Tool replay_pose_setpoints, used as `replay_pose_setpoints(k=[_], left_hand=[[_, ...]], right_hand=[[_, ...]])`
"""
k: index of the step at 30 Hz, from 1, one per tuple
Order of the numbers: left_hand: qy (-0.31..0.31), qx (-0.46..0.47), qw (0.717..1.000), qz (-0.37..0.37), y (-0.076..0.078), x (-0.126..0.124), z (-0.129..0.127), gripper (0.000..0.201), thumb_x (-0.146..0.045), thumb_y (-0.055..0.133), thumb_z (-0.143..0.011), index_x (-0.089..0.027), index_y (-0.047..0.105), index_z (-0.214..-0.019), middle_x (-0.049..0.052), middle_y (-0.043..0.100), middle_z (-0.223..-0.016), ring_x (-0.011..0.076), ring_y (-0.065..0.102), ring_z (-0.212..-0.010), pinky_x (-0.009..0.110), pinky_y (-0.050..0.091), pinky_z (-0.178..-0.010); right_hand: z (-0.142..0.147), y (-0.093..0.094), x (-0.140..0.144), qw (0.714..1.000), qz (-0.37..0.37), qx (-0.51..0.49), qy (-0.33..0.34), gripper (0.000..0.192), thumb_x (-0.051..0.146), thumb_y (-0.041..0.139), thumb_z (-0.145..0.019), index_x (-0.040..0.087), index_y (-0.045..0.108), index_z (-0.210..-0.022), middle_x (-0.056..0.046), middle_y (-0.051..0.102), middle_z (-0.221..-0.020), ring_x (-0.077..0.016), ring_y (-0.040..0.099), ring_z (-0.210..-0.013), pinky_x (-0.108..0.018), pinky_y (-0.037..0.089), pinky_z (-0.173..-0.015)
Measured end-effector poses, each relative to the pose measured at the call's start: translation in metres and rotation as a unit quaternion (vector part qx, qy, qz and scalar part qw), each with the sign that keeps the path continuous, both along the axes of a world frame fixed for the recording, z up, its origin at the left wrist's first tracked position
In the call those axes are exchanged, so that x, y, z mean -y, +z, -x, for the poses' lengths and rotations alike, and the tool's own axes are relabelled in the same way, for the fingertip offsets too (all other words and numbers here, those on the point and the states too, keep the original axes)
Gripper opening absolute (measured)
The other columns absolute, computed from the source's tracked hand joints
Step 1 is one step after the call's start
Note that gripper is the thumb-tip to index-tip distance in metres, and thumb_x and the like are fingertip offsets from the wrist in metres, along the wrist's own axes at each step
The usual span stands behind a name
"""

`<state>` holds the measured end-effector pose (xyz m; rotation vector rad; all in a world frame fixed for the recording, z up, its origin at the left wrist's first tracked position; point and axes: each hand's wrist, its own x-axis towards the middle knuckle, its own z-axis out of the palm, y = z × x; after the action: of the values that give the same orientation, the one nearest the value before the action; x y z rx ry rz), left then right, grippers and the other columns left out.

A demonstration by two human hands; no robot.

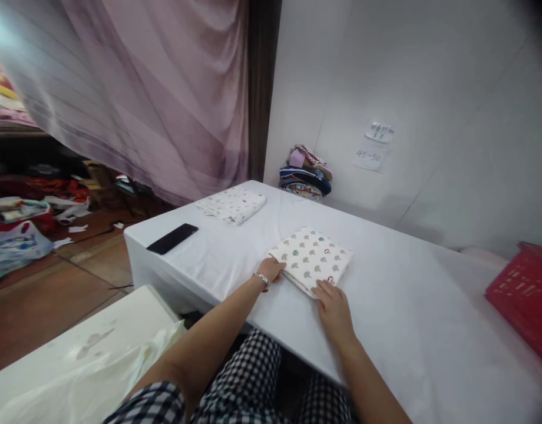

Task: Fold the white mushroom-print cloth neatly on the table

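Head view: both hands' fingers lie open, flat on the folded cloth (313,257).

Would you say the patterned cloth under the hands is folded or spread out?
Folded: the patterned cloth lies as a compact, layered rectangle, both hands resting on its near edge.

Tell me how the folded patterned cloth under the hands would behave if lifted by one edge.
The folded cloth looks thin and soft, so it would probably droop and start unfolding. It seems light for its size. With the left hand and right hand at its near edge, it would likely slide easily on the smooth white table cover.
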<state>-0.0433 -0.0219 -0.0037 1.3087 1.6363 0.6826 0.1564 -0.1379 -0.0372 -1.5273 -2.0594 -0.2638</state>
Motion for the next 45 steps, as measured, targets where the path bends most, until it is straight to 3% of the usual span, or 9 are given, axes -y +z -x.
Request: replay_pose_setpoints(k=[4,7,10,16,19,24,31,40,45], left_hand=[[0.023,-0.035,0.998,-0.056,0.004,0.004,0.015,0.016,-0.032,0.052,-0.081,-0.019,0.059,-0.076,0.002,0.064,-0.069,0.0171,0.063,-0.066,0.028,0.049,-0.062],[0.018,-0.136,0.958,-0.253,0.007,0.001,0.027,0.02,-0.024,0.048,-0.082,-0.019,0.059,-0.098,0.007,0.065,-0.099,0.02,0.059,-0.095,0.034,0.047,-0.083],[-0.121,-0.238,0.864,-0.427,0.008,-0.005,0.032,0.041,-0.009,0.045,-0.077,-0.018,0.056,-0.116,0.008,0.055,-0.125,0.022,0.046,-0.12,0.039,0.038,-0.099],[-0.339,-0.328,0.759,-0.449,0.007,-0.018,0.022,0.057,-0.006,0.045,-0.074,-0.02,0.049,-0.129,0.005,0.041,-0.142,0.0236,0.03,-0.134,0.045,0.026,-0.109],[-0.372,-0.335,0.747,-0.437,0.004,-0.024,0.016,0.055,-0.008,0.044,-0.077,-0.02,0.048,-0.131,0.005,0.042,-0.142,0.0223,0.03,-0.134,0.043,0.023,-0.111],[-0.393,-0.327,0.748,-0.423,-0.003,-0.032,0.016,0.052,-0.008,0.04,-0.081,-0.022,0.046,-0.131,0.004,0.046,-0.139,0.0188,0.035,-0.132,0.042,0.024,-0.11],[-0.379,-0.3,0.769,-0.418,-0.011,-0.035,0.022,0.052,-0.009,0.037,-0.083,-0.022,0.043,-0.133,0.003,0.051,-0.135,0.0177,0.039,-0.13,0.04,0.026,-0.109],[-0.422,-0.322,0.715,-0.456,-0.016,-0.034,0.035,0.046,-0.025,0.04,-0.09,-0.023,0.038,-0.136,0.005,0.04,-0.143,0.0204,0.03,-0.135,0.042,0.021,-0.111],[-0.452,-0.329,0.7,-0.444,-0.01,-0.04,0.041,0.056,-0.045,0.046,-0.088,-0.024,0.034,-0.139,0.006,0.037,-0.145,0.0222,0.028,-0.136,0.043,0.018,-0.112]], right_hand=[[-0.004,-0.004,0.004,1.0,-0.012,0.01,0.012,0.045,0.0,0.037,-0.077,0.022,0.064,-0.105,-0.005,0.059,-0.123,-0.0219,0.048,-0.12,-0.041,0.032,-0.101],[0.002,-0.005,0.004,1.0,-0.023,0.004,0.01,0.041,0.002,0.039,-0.077,0.02,0.064,-0.104,-0.007,0.059,-0.123,-0.0224,0.047,-0.12,-0.042,0.031,-0.103],[0.006,-0.004,0.004,0.999,-0.03,0.001,0.011,0.034,0.009,0.042,-0.079,0.019,0.063,-0.104,-0.009,0.058,-0.123,-0.0233,0.047,-0.119,-0.042,0.031,-0.103],[0.013,0.022,-0.002,1.0,0.017,-0.013,-0.021,0.022,0.025,0.042,-0.089,0.019,0.064,-0.092,-0.008,0.065,-0.098,-0.0196,0.057,-0.094,-0.033,0.038,-0.087],[0.024,0.042,-0.014,0.993,0.086,0.03,-0.074,0.021,0.028,0.043,-0.09,0.02,0.061,-0.097,-0.007,0.063,-0.087,-0.0202,0.055,-0.085,-0.031,0.037,-0.08],[0.041,0.055,-0.032,0.983,0.131,0.08,-0.098,0.02,0.029,0.051,-0.087,0.021,0.058,-0.103,-0.008,0.06,-0.1,-0.0232,0.052,-0.092,-0.032,0.036,-0.075],[0.037,0.041,-0.027,0.988,0.099,0.098,-0.059,0.025,0.025,0.049,-0.089,0.021,0.056,-0.112,-0.009,0.058,-0.107,-0.0233,0.048,-0.095,-0.036,0.035,-0.082],[0.032,0.023,-0.019,0.997,0.021,0.063,-0.04,0.025,0.015,0.046,-0.089,0.02,0.062,-0.108,-0.007,0.062,-0.099,-0.02,0.051,-0.089,-0.033,0.038,-0.079],[0.035,0.005,-0.014,0.996,0.004,0.085,-0.034,0.038,0.016,0.05,-0.085,0.018,0.054,-0.123,-0.011,0.058,-0.12,-0.0244,0.049,-0.108,-0.038,0.037,-0.089]])
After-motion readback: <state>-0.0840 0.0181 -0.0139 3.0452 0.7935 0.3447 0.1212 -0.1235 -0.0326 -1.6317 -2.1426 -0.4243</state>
